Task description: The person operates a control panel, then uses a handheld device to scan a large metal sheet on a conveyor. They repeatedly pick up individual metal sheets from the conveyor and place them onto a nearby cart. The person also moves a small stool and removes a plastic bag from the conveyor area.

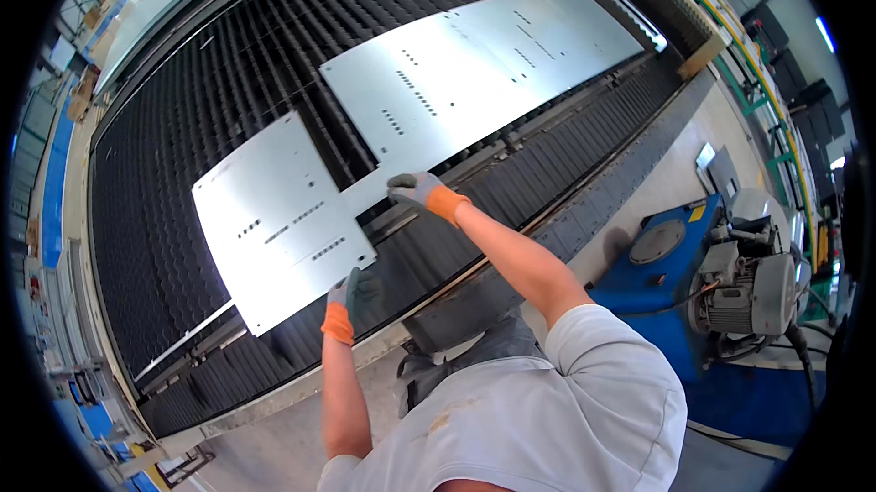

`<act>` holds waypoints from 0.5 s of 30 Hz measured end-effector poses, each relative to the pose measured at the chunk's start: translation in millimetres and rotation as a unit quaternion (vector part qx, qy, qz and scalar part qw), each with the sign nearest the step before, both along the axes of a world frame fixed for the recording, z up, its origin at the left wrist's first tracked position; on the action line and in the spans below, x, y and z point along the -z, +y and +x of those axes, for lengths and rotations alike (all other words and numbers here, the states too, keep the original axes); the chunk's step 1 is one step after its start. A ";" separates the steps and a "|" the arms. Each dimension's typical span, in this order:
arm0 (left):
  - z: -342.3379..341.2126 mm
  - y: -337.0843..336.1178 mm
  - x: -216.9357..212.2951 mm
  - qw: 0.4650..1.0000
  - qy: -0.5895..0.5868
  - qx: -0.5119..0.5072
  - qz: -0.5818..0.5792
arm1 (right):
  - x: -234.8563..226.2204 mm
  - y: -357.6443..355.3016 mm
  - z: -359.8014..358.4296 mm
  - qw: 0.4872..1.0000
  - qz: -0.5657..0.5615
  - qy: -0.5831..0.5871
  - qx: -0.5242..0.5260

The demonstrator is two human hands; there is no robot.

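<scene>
Cut plate on slatted bed

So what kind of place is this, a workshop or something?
Most likely a sheet-metal factory: gloved hands, left hand and right hand, hold a punched metal sheet over a dark slatted cutting bed, beside a blue motor unit.

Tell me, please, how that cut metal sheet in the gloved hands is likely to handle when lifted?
The metal sheet looks thin and wide, so it probably flexes. Its smooth shine suggests slipperiness. The left hand and right hand grip edges that are likely sharp.
</scene>
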State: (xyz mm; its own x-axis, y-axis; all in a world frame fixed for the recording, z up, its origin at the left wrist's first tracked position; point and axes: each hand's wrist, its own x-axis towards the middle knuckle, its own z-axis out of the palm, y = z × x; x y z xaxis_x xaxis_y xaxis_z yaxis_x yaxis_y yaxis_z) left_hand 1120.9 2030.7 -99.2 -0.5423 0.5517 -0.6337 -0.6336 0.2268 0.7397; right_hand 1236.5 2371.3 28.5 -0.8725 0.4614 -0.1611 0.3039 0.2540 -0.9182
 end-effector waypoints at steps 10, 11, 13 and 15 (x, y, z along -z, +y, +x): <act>-95.3 345.1 -12.1 0.895 0.366 0.057 -0.250 | 34.6 176.9 303.5 0.973 -0.182 0.033 0.138; -108.4 358.4 0.1 0.813 0.453 0.086 -0.357 | 29.5 184.8 327.0 0.970 -0.196 0.036 0.138; -104.9 412.4 2.7 0.877 0.277 0.144 -0.364 | 30.7 199.2 374.3 0.941 -0.280 0.068 0.179; -134.6 384.5 -1.3 0.934 0.248 -0.034 -0.255 | 19.0 210.5 385.6 0.924 -0.336 0.084 0.161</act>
State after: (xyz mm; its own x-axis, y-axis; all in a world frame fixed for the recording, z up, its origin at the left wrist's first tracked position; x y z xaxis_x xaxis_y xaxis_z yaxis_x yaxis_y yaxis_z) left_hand 986.3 2415.3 -97.9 -0.8619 0.2001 -0.4659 -0.2673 0.6015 0.7528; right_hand 1622.2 2581.8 9.5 -0.7455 0.5475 -0.3802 0.1030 -0.4689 -0.8772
